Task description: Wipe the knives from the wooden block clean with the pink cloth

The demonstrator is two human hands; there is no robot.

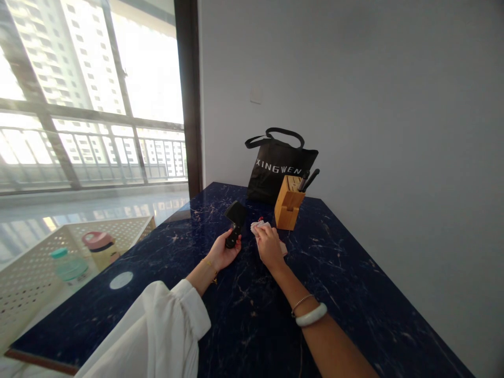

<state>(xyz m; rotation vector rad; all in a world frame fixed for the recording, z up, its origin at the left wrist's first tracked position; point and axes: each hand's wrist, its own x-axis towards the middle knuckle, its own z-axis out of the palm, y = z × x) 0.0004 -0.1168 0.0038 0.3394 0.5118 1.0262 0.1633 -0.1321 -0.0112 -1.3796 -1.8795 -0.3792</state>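
Note:
My left hand [225, 251] is closed round the black riveted handle of a small cleaver [235, 212], its broad dark blade tilted up and away from me. Just to the right, my right hand [270, 245] grips a crumpled, pale pinkish cloth [260, 227], part of which sticks out beyond the palm. A small red thing shows behind the cloth, too small to name. The cloth and the blade are apart. Close beyond my right hand stands a wooden knife block [289, 205] with black-handled knives in its slots.
A black tote bag [271, 168] with white lettering stands behind the block by the wall. The dark blue marbled table [252, 325] has a round white disc [121, 280] at its left side. Left of it, a perforated cream basket [23, 278] holds two bottles.

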